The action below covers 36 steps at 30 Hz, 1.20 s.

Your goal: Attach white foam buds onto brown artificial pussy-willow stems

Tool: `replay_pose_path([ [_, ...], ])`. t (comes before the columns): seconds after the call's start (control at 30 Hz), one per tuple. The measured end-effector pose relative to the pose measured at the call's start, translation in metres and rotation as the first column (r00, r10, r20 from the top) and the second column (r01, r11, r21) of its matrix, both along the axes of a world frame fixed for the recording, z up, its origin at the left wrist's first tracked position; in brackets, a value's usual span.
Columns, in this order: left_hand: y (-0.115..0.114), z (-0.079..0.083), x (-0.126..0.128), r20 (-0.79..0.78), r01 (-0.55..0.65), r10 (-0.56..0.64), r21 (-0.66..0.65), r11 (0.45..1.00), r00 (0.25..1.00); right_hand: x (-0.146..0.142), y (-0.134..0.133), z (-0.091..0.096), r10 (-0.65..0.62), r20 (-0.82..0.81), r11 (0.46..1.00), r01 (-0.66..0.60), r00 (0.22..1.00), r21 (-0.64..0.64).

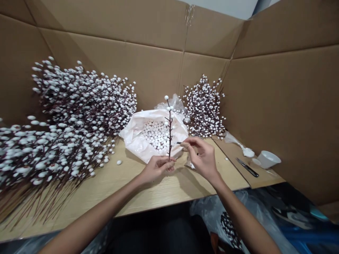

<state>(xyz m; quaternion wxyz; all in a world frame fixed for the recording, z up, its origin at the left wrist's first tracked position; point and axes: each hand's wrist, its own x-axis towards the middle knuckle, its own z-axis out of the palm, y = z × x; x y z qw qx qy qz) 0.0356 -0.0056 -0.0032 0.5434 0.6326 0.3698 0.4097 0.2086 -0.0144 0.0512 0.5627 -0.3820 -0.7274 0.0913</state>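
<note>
In my left hand point(159, 168), a dark brown artificial berry stem point(170, 132) is pinched near its lower end and stands upright. A few white berries sit on its upper part; lower down, short side twigs are bare. My right hand point(202, 157) is closed on a thin dark stick point(179, 143) whose pale tip is close to the stem's lower twigs; whether it touches is unclear. Behind the stem lies an open white plastic bag point(135, 135) with many loose white berries point(156, 135) inside. A small container, partly hidden, is beneath my right hand.
Large bundles of white-berried stems point(87, 95) fill the left side, and another bundle point(203, 106) leans at the back right. Black thread snips point(247, 167) and a white plastic cup point(268, 159) lie on the right. Cardboard walls point(286, 106) enclose the table. One loose berry point(119, 162) lies left.
</note>
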Motion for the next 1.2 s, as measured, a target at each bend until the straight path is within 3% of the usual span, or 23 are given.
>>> replay_pose_path([
  [0.13,0.001,-0.001,-0.001,0.009,0.001,-0.001,0.0,1.0,1.0,-0.003,-0.001,-0.001,0.011,-0.026,1.0,-0.011,1.0,-0.006],
  [0.3,0.001,-0.002,0.0,0.015,0.004,-0.004,-0.022,1.0,1.0,0.011,-0.006,0.002,-0.012,-0.207,0.998,-0.002,0.978,-0.067],
  [0.37,0.0,-0.001,0.0,0.01,-0.006,0.006,-0.032,0.999,1.0,0.031,-0.008,0.003,-0.06,-0.23,0.99,0.029,0.971,-0.138],
  [0.47,-0.001,0.002,0.0,-0.006,-0.009,0.009,-0.046,0.999,1.0,0.077,-0.009,-0.004,-0.13,-0.138,0.952,0.085,0.982,-0.293],
  [0.57,-0.002,0.003,0.0,-0.033,-0.005,0.004,-0.03,1.0,0.999,0.123,-0.008,-0.023,-0.142,-0.013,0.873,0.119,0.99,-0.472],
  [0.67,-0.002,0.001,0.0,-0.066,-0.005,0.004,-0.006,1.0,0.998,0.15,-0.008,-0.046,-0.159,0.055,0.822,0.163,0.986,-0.545],
  [0.83,0.0,-0.003,-0.001,-0.096,0.003,-0.001,0.021,1.0,0.995,0.151,-0.008,-0.069,-0.142,0.099,0.809,0.173,0.985,-0.562],
  [1.2,-0.001,0.001,0.001,-0.088,0.006,-0.003,0.031,1.0,0.996,0.148,-0.002,-0.079,-0.112,0.208,0.868,0.197,0.972,-0.456],
])
